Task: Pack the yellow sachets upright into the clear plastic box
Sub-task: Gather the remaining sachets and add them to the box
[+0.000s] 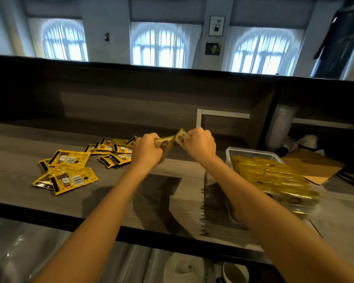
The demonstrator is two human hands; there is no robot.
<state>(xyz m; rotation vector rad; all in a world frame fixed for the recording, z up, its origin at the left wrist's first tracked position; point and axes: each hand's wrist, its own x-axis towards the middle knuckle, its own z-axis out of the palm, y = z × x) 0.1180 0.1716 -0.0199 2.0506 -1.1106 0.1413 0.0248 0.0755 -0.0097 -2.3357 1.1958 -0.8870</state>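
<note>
While arched windows glow far beyond your wood-grain counter, loose yellow sachets left, clear plastic box right, nearly full, left hand curled round a crumpled sachet, right hand gripping a second sachet.

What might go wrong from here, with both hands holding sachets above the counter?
1. The clear plastic box looks nearly full; squeezing more in may crumple or tip the packed sachets.
2. The left hand and right hand grip bent sachets in mid-air; one might slip.
3. Loose sachets near the counter's front edge might get swept off.
</note>
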